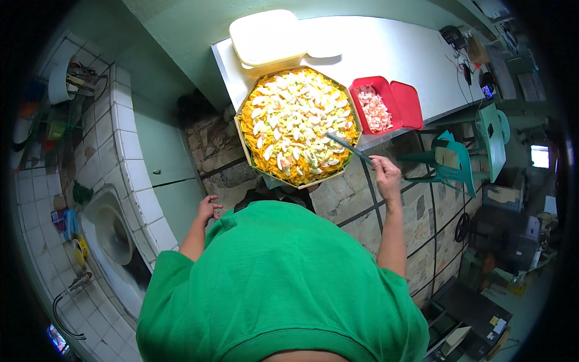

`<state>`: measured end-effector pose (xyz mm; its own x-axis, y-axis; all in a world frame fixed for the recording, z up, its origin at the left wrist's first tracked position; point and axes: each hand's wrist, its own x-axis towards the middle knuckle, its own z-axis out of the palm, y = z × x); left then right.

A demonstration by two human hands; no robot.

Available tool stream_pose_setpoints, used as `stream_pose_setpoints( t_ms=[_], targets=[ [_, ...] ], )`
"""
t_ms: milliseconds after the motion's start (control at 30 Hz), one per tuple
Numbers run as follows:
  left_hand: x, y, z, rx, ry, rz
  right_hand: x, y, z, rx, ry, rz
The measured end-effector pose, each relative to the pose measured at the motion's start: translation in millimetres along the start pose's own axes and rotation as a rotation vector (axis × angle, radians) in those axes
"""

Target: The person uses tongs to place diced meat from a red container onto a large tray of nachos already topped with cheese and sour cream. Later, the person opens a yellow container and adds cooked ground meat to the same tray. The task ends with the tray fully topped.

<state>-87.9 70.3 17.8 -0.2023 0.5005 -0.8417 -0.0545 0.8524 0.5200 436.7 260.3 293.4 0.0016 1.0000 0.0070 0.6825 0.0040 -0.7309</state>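
Observation:
My right hand (386, 174) is closed around the end of a long, thin dark grey utensil (350, 148). The utensil's far tip rests on or just above the right side of a big octagonal tray (248, 152) of noodles. Orange-yellow noodles (256, 111) fill the tray, and white egg slices (295, 102) with pale green shreds (312, 158) cover the top. To the right of the tray, a red box (357, 96) holds pink shrimp-like pieces (375, 111). My left hand (208, 208) hangs at my side, fingers apart, with nothing in it.
The tray sits at the near edge of a white table (398, 51). Behind it stands a pale lidded container (265, 39); a red lid (408, 105) adjoins the box. Teal chairs (449, 160) are at right. A tiled counter (136, 169) with a sink (111, 232) runs along the left.

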Motion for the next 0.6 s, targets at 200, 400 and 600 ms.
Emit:
stream_pose_setpoints(
  t_ms=[200,400,600],
  targets=[
    [10.5,-19.7,-10.9,0.034,0.005,0.011,-11.9,-2.2,-26.1,-0.157,0.041,-0.021],
    [13.9,-23.4,-8.4,-0.023,0.055,-0.012,-24.5,-15.5,12.8,-0.198,-0.139,-0.183],
    [1.8,2.7,-7.4,0.079,-0.013,-0.01,-20.7,-4.4,-0.3,-0.073,-0.16,-0.038]
  ],
)
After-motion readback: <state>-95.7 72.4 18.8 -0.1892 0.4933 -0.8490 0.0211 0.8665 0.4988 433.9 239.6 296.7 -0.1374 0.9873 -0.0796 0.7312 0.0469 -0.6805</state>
